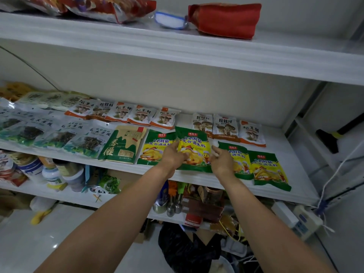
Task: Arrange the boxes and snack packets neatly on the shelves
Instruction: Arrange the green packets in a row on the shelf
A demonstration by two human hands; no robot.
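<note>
In the head view, your left hand (173,155) grasps the left edge of a green-and-yellow seasoning packet (195,143), with its fingers (182,152) curled onto the printed front. That packet lies slightly tilted near the front of the middle shelf (279,138), overlapping a second packet (155,146) on its left. Your right hand (222,161) is at the packet's right edge with fingers loosely curled, and it is unclear whether they grasp it. Two more packets (266,170) of the same kind lie just to the right, overlapping each other. Mushroom packets (137,114) line the back of the shelf, and a red bag (226,20) rests on the upper shelf (177,48)
</note>
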